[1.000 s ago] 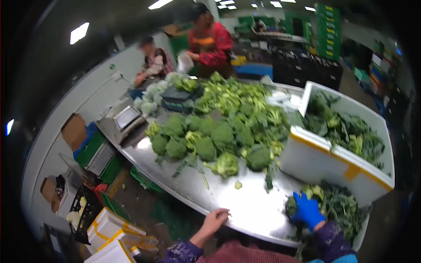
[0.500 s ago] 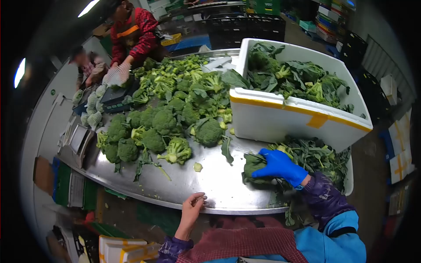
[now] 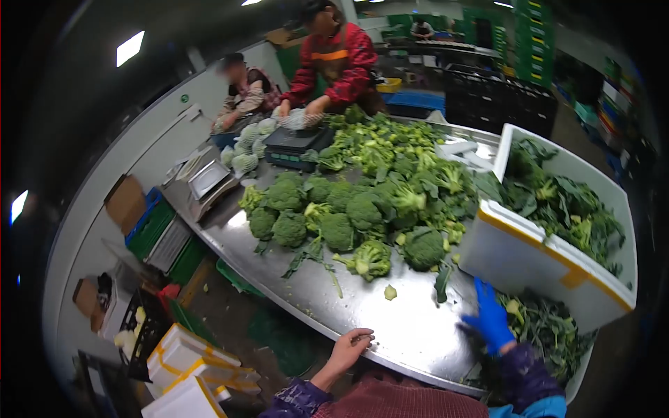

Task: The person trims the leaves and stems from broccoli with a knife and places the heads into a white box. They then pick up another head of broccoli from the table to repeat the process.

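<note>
My right hand (image 3: 490, 319), in a blue glove, is spread at the left edge of a heap of leafy broccoli trimmings (image 3: 547, 327). Its fingers point away from me, with nothing visible between them. Part of what lies under the palm is hidden. My bare left hand (image 3: 348, 352) rests by the near edge of the steel table (image 3: 418, 334), fingers loosely bent and nothing visible in them. Beyond both hands are a broccoli head (image 3: 423, 249), a pale-stemmed broccoli head (image 3: 369, 260), a small cut stem piece (image 3: 390, 292) and a loose leaf (image 3: 442, 284).
A white foam box (image 3: 550, 261) full of leafy broccoli stands on the right. A large broccoli pile (image 3: 362, 209) covers the table's middle. Across the table, a person in red (image 3: 341, 66) handles netting over a black scale (image 3: 300, 139); another person (image 3: 244, 90) sits beside.
My view has swung left, so the table appears farther right. My gloved hand has come off the broccoli it was gripping and its fingers have spread. My left hand stays near the table edge.
</note>
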